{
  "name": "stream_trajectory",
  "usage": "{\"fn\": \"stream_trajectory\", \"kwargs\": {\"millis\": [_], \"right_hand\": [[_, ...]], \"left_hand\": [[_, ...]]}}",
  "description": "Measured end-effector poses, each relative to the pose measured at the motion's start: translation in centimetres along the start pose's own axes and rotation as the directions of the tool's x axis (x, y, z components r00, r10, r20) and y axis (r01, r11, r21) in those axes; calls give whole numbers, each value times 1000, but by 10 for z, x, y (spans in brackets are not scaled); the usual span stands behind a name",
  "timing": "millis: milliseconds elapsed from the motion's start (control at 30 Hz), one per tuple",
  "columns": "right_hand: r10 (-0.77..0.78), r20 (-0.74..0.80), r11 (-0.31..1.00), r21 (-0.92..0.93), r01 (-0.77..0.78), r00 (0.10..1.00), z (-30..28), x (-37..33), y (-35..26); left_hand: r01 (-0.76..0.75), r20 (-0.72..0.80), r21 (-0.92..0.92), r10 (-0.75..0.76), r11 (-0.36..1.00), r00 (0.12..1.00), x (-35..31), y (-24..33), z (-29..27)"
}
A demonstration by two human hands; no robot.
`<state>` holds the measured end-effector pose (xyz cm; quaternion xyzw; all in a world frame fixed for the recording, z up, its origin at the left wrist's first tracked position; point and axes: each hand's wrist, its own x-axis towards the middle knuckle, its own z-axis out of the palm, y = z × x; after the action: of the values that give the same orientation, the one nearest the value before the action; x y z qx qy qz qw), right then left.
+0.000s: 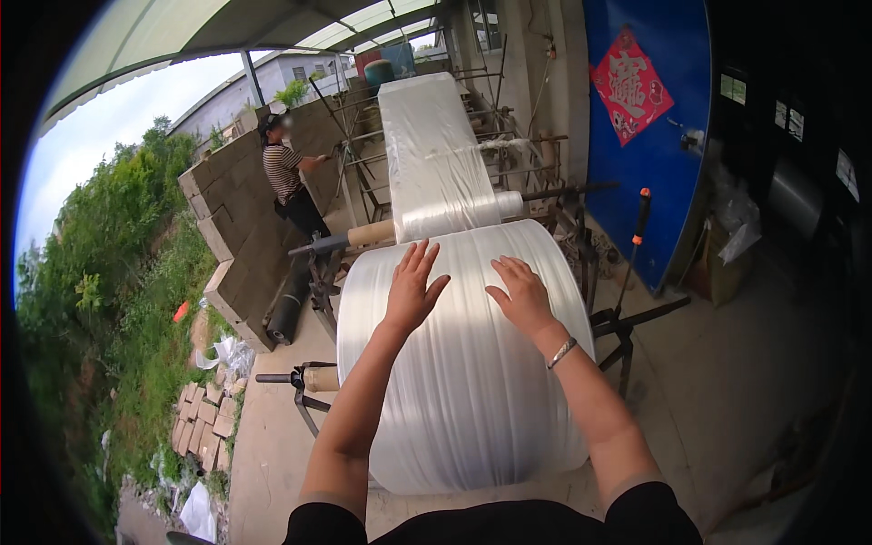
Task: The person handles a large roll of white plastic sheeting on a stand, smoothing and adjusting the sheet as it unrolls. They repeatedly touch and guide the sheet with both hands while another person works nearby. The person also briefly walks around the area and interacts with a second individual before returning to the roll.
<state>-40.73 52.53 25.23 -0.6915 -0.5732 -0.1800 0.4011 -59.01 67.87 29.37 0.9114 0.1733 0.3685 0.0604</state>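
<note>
Signage: one red diamond-shaped paper sign (607, 84) is on the upper part of the blue door (654, 195), above and to the left of the door handle (692, 139). The sign stands on one corner. A large, dense, pale grey written character (627, 77) occupies its middle. Smaller pale decorative figures mark the right and lower corners, their detail too small to tell.
</note>
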Motion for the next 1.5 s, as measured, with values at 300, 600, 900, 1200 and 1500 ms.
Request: {"fn": "stream_trajectory", "kwargs": {"millis": [300,600,900,1200,1500], "right_hand": [[112,205,929,-370,-29,972,10,-272,36],[456,883,764,-454,-459,-114,-35,-530,44],[20,-89,999,49,-16,996,-31,-116,-2],[326,101,854,-457,-247,940,-3,-88,71],[569,788,820,-525,-226,236,-45,-500,11]], "left_hand": [[91,289,408,-223,908,931,-264,41,79],[707,948,-16,-215,707,236,-577,11,61],[66,158,-254,-26,965,987,-141,10,-8],[338,115,395,-411,854,904,-131,-50,46],[16,966,46,-49,999,252,-601,16,77]]}}
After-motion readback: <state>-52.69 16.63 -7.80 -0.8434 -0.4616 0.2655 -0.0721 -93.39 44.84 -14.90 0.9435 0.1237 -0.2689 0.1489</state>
